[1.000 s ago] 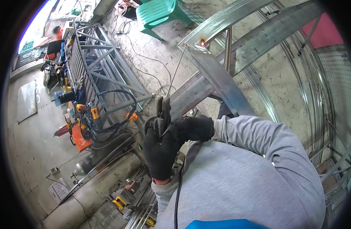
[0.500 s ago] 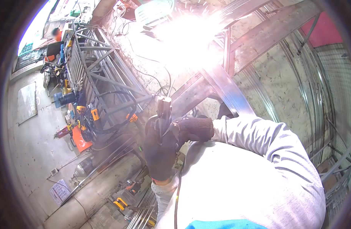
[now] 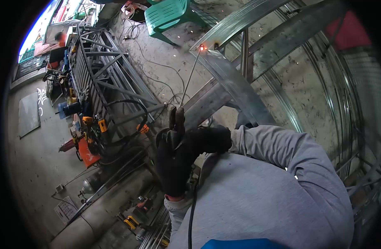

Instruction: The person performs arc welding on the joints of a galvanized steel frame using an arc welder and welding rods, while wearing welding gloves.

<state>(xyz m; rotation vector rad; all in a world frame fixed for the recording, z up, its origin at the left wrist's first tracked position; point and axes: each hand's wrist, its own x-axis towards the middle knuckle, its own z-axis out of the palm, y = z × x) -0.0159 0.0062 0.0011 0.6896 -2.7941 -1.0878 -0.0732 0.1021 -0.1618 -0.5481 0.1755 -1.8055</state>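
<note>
My left hand, in a black glove, is closed around a welding electrode holder at the picture's middle. Its thin rod reaches up to a glowing orange spot on a joint of the curved galvanised steel frame. My right hand, also gloved in black, comes in from the right on a grey sleeve and clasps the holder hand from the side. A black cable hangs down from the holder.
Below on the concrete floor lie a grey steel truss frame, power tools and cables, a gas cylinder and a green plastic chair. Another person is far off at the top left. Curved steel ribs fill the right side.
Half a second ago a bright arc with sparks flared at the rod tip; now it is out and only a small glow remains. My hands have barely moved.
</note>
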